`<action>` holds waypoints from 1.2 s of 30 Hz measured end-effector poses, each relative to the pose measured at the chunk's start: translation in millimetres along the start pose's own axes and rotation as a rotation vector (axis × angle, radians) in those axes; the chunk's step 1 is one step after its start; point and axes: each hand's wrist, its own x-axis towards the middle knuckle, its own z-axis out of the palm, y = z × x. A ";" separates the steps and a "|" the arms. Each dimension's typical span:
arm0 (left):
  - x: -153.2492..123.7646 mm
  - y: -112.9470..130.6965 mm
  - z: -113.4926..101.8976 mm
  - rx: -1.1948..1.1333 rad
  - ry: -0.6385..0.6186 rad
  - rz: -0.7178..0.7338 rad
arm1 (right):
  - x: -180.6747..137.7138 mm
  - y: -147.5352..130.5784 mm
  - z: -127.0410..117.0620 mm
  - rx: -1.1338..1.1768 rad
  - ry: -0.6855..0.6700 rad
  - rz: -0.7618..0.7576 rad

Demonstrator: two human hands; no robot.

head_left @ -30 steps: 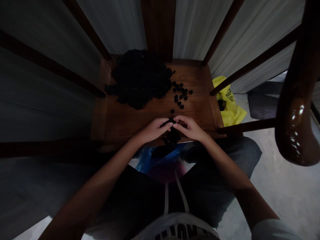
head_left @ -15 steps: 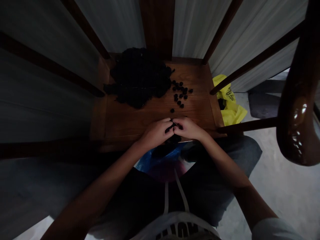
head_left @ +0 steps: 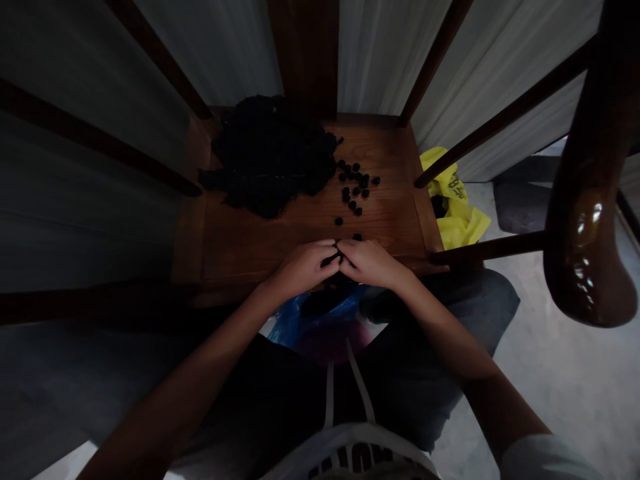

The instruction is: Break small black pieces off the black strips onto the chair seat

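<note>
My left hand (head_left: 306, 268) and my right hand (head_left: 371, 262) meet at the front edge of the wooden chair seat (head_left: 250, 243). Fingers of both are closed on a piece of black, cloth-like material (head_left: 329, 259), mostly hidden by the hands. Just beyond the right fingers lies one small black lump (head_left: 357, 237). Several more small round black lumps (head_left: 356, 177) are scattered on the right half of the seat. To their left spreads a large heap of black, cloth-like material (head_left: 273, 157), too dark for its pieces to be told apart.
Dark wooden spindles and a thick curved armrest (head_left: 590, 253) frame the seat. A yellow bag (head_left: 457, 223) with dark contents sits on the floor at right. Between my knees, below the seat edge, are a blue plastic bag (head_left: 295, 323) and something dark pink (head_left: 333, 340).
My right hand has rolled inward, its fingers closing against the left ones over the black material. A small black lump beyond the right hand now shows more clearly. The view has shifted slightly.
</note>
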 end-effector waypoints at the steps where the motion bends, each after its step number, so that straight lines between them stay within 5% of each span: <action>1: -0.4 0.2 1.8 -0.011 0.007 -0.001 | 0.0 1.6 0.9 0.014 0.000 -0.010; 13: -0.9 -2.6 8.4 -0.021 0.083 -0.037 | -2.2 17.9 0.4 0.364 0.014 -0.112; 19: -1.4 -4.2 7.7 -0.038 0.132 -0.032 | 0.2 24.2 0.4 0.626 -0.018 -0.037; 30: 2.5 -5.2 8.3 -0.025 0.047 0.061 | 2.8 20.1 9.5 0.288 0.084 -0.045; 36: 0.9 -7.0 6.0 -0.014 0.084 0.033 | -0.7 18.2 0.5 0.362 0.004 -0.117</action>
